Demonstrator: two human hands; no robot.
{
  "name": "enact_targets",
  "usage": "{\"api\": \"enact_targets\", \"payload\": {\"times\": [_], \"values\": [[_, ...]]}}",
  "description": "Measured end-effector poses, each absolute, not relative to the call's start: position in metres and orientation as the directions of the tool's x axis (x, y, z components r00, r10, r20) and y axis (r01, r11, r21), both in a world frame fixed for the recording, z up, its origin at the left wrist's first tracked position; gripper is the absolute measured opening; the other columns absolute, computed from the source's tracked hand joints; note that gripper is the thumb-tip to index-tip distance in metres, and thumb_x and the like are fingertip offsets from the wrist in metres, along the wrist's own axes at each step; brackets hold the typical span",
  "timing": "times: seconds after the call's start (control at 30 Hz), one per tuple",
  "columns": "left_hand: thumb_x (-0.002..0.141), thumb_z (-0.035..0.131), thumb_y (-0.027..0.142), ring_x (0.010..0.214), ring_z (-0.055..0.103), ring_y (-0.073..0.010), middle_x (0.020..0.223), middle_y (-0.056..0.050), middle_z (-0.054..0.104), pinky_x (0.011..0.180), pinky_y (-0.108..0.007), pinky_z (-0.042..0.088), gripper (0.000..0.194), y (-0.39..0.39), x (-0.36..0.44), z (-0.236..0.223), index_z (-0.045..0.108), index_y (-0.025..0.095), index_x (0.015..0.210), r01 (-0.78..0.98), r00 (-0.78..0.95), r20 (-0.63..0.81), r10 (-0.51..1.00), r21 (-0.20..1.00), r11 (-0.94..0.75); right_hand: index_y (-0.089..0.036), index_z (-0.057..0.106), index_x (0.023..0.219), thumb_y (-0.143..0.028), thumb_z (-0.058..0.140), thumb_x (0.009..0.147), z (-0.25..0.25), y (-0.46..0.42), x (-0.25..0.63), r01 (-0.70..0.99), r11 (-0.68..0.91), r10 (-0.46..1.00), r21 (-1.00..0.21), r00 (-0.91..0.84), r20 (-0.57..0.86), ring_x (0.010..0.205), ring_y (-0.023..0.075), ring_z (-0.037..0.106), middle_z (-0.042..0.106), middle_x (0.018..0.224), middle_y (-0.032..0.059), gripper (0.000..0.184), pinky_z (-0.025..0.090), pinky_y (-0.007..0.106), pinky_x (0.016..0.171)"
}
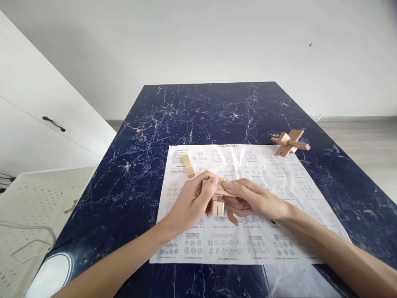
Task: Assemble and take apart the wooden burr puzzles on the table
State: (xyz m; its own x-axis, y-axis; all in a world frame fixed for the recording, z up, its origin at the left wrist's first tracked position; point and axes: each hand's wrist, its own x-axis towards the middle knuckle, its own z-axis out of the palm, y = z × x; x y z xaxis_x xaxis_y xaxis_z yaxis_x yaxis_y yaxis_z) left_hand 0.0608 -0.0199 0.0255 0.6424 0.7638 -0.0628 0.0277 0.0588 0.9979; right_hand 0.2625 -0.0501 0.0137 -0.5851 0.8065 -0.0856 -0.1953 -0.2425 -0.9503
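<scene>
My left hand (190, 203) and my right hand (251, 198) meet over the middle of a printed instruction sheet (279, 182). Both grip a partly joined wooden puzzle (218, 198) made of crossed light-wood bars, with one notched bar hanging down between the hands. My left thumb presses on its top; my right fingers pinch it from the right. A single loose wooden bar (188, 166) lies on the sheet just beyond my left hand. A finished wooden cross puzzle (290, 142) stands at the sheet's far right corner.
The sheet lies on a dark blue marble-patterned table (198, 116). A white perforated chair or basket (34, 198) stands at the left, below a white cabinet (37, 111) with a dark handle. A white wall is behind.
</scene>
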Motion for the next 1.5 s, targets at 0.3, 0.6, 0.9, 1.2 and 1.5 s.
{"api": "enact_targets", "payload": {"times": [0.3, 0.6, 0.9, 1.2, 1.5], "values": [[0.103, 0.066, 0.064, 0.065, 0.064, -0.0136, 0.082, 0.001, 0.067, 0.061, -0.027, 0.055, 0.054, -0.019, 0.060, 0.027, 0.053, 0.023, 0.136, -0.045, 0.708, -0.086, 0.700, 0.985, 0.167, -0.026, 0.042, 0.065, -0.064, 0.051, 0.110, 0.015, -0.050, 0.266, -0.253, -0.318, 0.849, -0.914, -0.506, -0.156, 0.041, 0.0088, 0.023, 0.023, 0.051, -0.0126, 0.059, 0.055, 0.030, 0.054], [0.086, 0.092, 0.044, 0.097, 0.074, -0.0232, 0.109, -0.005, 0.075, 0.084, -0.036, 0.063, 0.060, -0.011, 0.053, 0.027, 0.062, 0.028, 0.136, 0.013, 0.661, 0.026, 0.750, 0.999, -0.046, -0.024, 0.049, 0.069, -0.066, 0.046, 0.112, 0.014, -0.049, 0.271, -0.331, -0.314, 0.852, -0.890, -0.511, -0.111, 0.042, 0.0093, 0.025, 0.026, 0.051, -0.0118, 0.060, 0.050, 0.029, 0.053], [0.093, 0.079, 0.063, 0.132, 0.068, -0.0325, 0.139, -0.010, 0.072, 0.105, -0.044, 0.059, 0.057, 0.016, 0.043, 0.032, 0.067, 0.026, 0.134, -0.018, 0.140, 0.111, 0.984, 0.994, -0.110, -0.024, 0.051, 0.077, -0.060, 0.058, 0.109, 0.012, -0.052, 0.273, 0.021, -0.078, 0.974, -0.997, -0.211, -0.081, 0.054, 0.0123, 0.042, 0.044, 0.062, -0.0064, 0.049, 0.043, 0.032, 0.058], [0.101, 0.074, 0.055, 0.131, 0.068, -0.0296, 0.138, -0.011, 0.073, 0.111, -0.045, 0.056, 0.047, 0.005, 0.050, 0.026, 0.069, 0.023, 0.134, -0.039, 0.463, -0.117, 0.879, 0.988, 0.153, -0.026, 0.058, 0.126, -0.046, 0.077, 0.096, 0.005, -0.053, 0.264, 0.564, 0.258, 0.966, -0.784, -0.143, 0.215, 0.104, 0.0274, 0.068, 0.064, 0.126, 0.0117, 0.040, 0.060, 0.043, 0.084], [0.096, 0.080, 0.052, 0.121, 0.070, -0.0281, 0.130, -0.010, 0.074, 0.105, -0.043, 0.059, 0.046, 0.001, 0.053, 0.030, 0.067, 0.024, 0.130, -0.010, 0.443, -0.073, 0.893, 0.996, 0.087, -0.026, 0.063, 0.136, -0.046, 0.081, 0.093, 0.001, -0.052, 0.264, 0.646, 0.288, 0.957, -0.707, -0.167, 0.237, 0.121, 0.0373, 0.067, 0.067, 0.134, 0.0152, 0.051, 0.060, 0.058, 0.099]]}}
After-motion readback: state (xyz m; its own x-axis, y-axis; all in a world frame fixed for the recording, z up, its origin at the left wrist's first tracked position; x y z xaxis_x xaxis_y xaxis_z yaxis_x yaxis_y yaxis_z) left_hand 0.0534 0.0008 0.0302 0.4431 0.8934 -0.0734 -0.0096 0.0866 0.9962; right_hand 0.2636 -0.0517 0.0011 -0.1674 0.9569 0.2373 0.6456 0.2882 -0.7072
